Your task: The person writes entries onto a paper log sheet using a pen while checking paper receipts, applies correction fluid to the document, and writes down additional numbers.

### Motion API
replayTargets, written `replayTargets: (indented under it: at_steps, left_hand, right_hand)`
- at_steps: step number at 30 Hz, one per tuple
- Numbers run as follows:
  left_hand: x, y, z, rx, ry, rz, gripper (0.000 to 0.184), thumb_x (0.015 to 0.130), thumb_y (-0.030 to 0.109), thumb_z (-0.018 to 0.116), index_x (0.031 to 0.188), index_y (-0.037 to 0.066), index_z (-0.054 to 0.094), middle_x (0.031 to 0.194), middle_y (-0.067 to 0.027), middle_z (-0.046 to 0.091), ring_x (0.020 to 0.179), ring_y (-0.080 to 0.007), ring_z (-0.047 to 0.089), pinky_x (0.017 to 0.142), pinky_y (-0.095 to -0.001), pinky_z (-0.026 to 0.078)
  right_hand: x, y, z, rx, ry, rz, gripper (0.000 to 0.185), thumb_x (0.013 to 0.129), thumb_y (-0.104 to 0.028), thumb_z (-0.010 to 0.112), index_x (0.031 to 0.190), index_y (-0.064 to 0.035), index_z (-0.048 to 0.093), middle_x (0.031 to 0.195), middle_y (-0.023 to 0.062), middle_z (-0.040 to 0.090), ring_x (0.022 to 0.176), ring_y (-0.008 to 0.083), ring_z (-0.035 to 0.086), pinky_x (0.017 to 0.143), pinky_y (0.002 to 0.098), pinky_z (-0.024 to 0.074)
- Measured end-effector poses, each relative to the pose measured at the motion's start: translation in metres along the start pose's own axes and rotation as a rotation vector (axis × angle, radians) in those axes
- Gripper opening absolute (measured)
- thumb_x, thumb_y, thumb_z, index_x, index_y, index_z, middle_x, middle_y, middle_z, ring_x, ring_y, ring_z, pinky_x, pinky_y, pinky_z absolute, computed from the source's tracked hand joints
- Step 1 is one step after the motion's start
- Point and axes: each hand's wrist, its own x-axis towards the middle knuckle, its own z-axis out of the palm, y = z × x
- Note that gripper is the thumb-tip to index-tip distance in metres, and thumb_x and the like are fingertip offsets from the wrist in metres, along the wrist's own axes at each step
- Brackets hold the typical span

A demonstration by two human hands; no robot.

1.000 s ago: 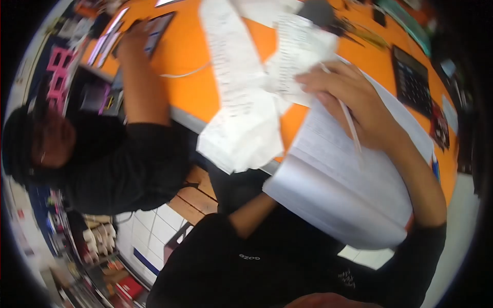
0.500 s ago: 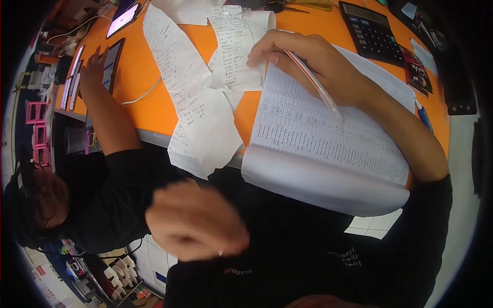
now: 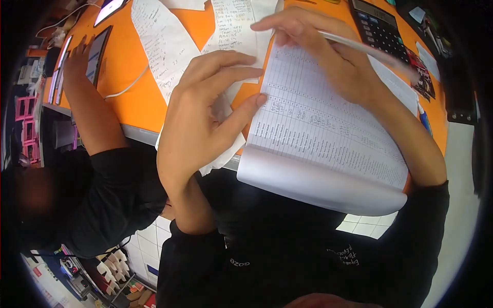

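My left hand (image 3: pixel 205 113) is raised over the long handwritten paper strip (image 3: pixel 162 49), fingers spread and holding nothing, its thumb near the edge of the lined book (image 3: pixel 318 123). Over the top of that book, my right hand (image 3: pixel 328 56) has a pen (image 3: pixel 367 49) between its fingers; the pen's far end is blurred. Between my hands lies a second handwritten paper (image 3: pixel 233 31). Printed rows and some handwritten figures fill the open page, and the near page curls over the table's edge.
A co-worker's hand (image 3: pixel 77 59) rests by a tablet (image 3: pixel 97 56) at the left of the orange table (image 3: pixel 128 110). A phone (image 3: pixel 109 10) and white cable (image 3: pixel 128 91) lie there. On the right are a calculator (image 3: pixel 377 31), a red packet (image 3: pixel 423 77) and a blue pen (image 3: pixel 424 118).
My left hand has come up from near my body to above the papers, its fingers opening. The pen in my right hand has swung from pointing down to pointing right.
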Motion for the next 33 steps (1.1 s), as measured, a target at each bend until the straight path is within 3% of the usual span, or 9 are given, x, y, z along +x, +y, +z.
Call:
replayTargets:
  at_steps: [1,4,10,12,19,22,25,27,33]
  left_hand:
    - [-0.001,-0.001,0.001,-0.004,-0.001,0.004,0.027,0.087,0.016,0.08,0.113,0.008,0.08,0.129,-0.0105,0.072,0.121,-0.0308,0.066,0.105,-0.0425,0.049]
    - [-0.002,-0.003,0.002,-0.029,-0.004,-0.013,0.03,0.084,0.018,0.083,0.113,0.009,0.08,0.129,-0.0105,0.072,0.121,-0.0312,0.066,0.106,-0.0427,0.05]
    - [-0.002,-0.007,0.003,0.003,-0.005,0.007,0.033,0.082,0.018,0.084,0.114,0.009,0.08,0.128,-0.0111,0.072,0.121,-0.0307,0.067,0.105,-0.0419,0.051]
    - [-0.001,-0.008,0.003,0.012,-0.007,0.016,0.033,0.082,0.018,0.085,0.114,0.009,0.08,0.128,-0.0113,0.071,0.121,-0.0307,0.067,0.105,-0.0417,0.051]
    - [0.0,-0.009,0.004,-0.001,-0.008,0.024,0.035,0.08,0.017,0.086,0.113,0.007,0.079,0.129,-0.0128,0.071,0.119,-0.0302,0.068,0.104,-0.0403,0.051]
    - [0.0,-0.01,0.004,0.0,-0.009,0.026,0.036,0.08,0.017,0.086,0.113,0.007,0.079,0.129,-0.0129,0.072,0.119,-0.0303,0.068,0.104,-0.0403,0.051]
    - [0.0,-0.01,0.004,0.001,-0.006,0.027,0.037,0.079,0.018,0.086,0.114,0.007,0.079,0.129,-0.0131,0.072,0.119,-0.0304,0.068,0.105,-0.0405,0.051]
    - [-0.001,-0.011,0.005,0.003,-0.007,0.024,0.038,0.079,0.019,0.086,0.114,0.007,0.079,0.129,-0.0132,0.072,0.12,-0.0304,0.068,0.105,-0.0406,0.051]
    - [-0.001,-0.013,0.003,-0.012,-0.022,0.033,0.037,0.08,0.019,0.084,0.115,0.008,0.079,0.131,-0.013,0.071,0.121,-0.0305,0.068,0.105,-0.0407,0.05]
  right_hand:
    - [0.002,0.002,-0.003,-0.055,0.067,-0.069,0.01,0.106,-0.008,0.062,0.103,0.0003,0.066,0.091,0.0042,0.065,0.079,0.0083,0.06,0.071,0.0238,0.0474]
    - [0.004,0.017,-0.031,0.047,-0.328,-0.072,0.013,0.107,-0.007,0.06,0.109,0.0023,0.068,0.093,0.0045,0.066,0.083,0.0082,0.06,0.072,0.0238,0.0472]
    - [-0.005,0.001,-0.021,0.607,-0.113,0.52,0.005,0.098,-0.002,0.073,0.097,0.0007,0.068,0.093,0.0065,0.07,0.081,0.0079,0.064,0.071,0.0212,0.0483]
    - [-0.003,0.003,-0.029,0.373,-0.26,0.414,0.013,0.091,0.001,0.08,0.093,0.0,0.068,0.091,0.0072,0.071,0.077,0.0081,0.065,0.067,0.0205,0.0492]
    - [-0.006,-0.008,-0.027,0.539,-0.349,0.596,0.016,0.088,0.001,0.084,0.091,-0.0004,0.068,0.092,0.0074,0.072,0.075,0.0072,0.063,0.063,0.0198,0.045]
    - [-0.005,-0.006,-0.021,0.496,-0.306,0.265,0.02,0.086,0.001,0.085,0.085,-0.0024,0.065,0.087,0.005,0.07,0.07,0.0066,0.059,0.06,0.0209,0.0419]
    - [-0.002,-0.019,-0.023,0.618,-0.288,0.695,0.028,0.084,0.004,0.085,0.074,-0.0041,0.06,0.08,0.0028,0.066,0.064,0.0067,0.055,0.057,0.0225,0.0409]
    - [-0.01,-0.004,-0.024,0.395,-0.434,0.236,0.016,0.09,-0.012,0.084,0.085,-0.0097,0.069,0.086,0.0059,0.069,0.079,0.0103,0.067,0.069,0.0221,0.0474]
    - [-0.012,-0.02,-0.015,0.36,-0.34,0.31,0.032,0.08,-0.005,0.091,0.067,-0.0119,0.062,0.07,0.0031,0.063,0.06,0.0079,0.06,0.055,0.021,0.0394]
